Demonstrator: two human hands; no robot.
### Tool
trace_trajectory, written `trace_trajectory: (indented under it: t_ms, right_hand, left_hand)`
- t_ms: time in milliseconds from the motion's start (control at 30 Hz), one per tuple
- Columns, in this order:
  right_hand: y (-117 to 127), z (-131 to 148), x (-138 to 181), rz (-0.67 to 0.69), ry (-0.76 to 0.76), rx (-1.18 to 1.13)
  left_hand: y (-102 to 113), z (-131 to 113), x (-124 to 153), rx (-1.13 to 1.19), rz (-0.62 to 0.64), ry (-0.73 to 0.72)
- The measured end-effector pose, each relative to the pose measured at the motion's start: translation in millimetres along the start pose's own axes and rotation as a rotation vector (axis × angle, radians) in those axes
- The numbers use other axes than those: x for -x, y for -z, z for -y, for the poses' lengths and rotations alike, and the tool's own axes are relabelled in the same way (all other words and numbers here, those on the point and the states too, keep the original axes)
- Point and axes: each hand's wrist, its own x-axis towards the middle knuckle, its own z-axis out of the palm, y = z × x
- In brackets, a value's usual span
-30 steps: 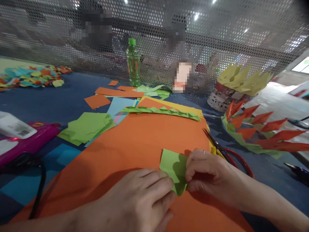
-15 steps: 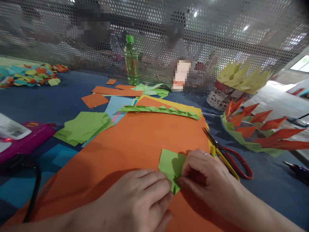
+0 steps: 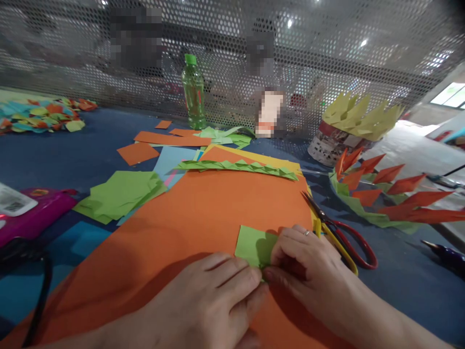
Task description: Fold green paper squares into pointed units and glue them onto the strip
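Observation:
A small green paper square (image 3: pixel 251 245) lies on the large orange paper sheet (image 3: pixel 214 213), its near edge folded up and mostly hidden by fingers. My left hand (image 3: pixel 225 295) comes from the lower left, fingers together and pressed on that near edge. From the right, my right hand (image 3: pixel 301 264) pinches the square's right side between thumb and curled fingers. The fingertips of both hands almost meet at the fold. Farther up on the orange sheet rests a green folded paper strip (image 3: pixel 236 167) with a zigzag edge.
Red-handled scissors (image 3: pixel 356 245) and a yellow-handled tool lie right of my right hand. Green paper squares (image 3: pixel 121 194) are stacked at left, near a magenta glue gun (image 3: pixel 39 211). Behind are a green bottle (image 3: pixel 194 97), an orange-and-green paper crown (image 3: pixel 385 194) and a yellow one (image 3: pixel 359 116).
The fingers of both hands have closed in over the near edge of the green square, and the pointed tip there is now covered. The whole view has shifted slightly.

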Motion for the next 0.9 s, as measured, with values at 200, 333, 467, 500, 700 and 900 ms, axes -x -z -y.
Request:
trace_trajectory:
  t_ms: [200, 333, 467, 500, 700, 900]
  right_hand:
    - [-0.7, -0.5, -0.1, -0.012, 0.0, -0.026]
    - [-3.0, 0.1, 0.3, -0.026, 0.008, -0.009]
    - [2.5, -1.5, -1.2, -0.001, -0.007, -0.002]
    - [6.4, -3.2, -2.2, 0.032, -0.01, -0.014]
    - [31.8, -17.3, -8.8, 0.223, -0.082, -0.142]
    - [34.4, -18.7, -10.8, 0.238, -0.08, -0.165]
  left_hand:
    - [0.4, -1.1, 4.2, 0.016, -0.011, -0.001]
    - [-1.7, -0.4, 5.5, 0.002, -0.017, 0.008]
    - [-3.2, -0.5, 4.0, 0.018, -0.052, 0.008]
    - [-3.2, -0.5, 3.6, 0.027, -0.065, 0.011]
    - [-0.6, 0.3, 0.8, 0.06, -0.093, 0.0]
    - [1.1, -0.6, 1.7, 0.018, -0.061, -0.011]
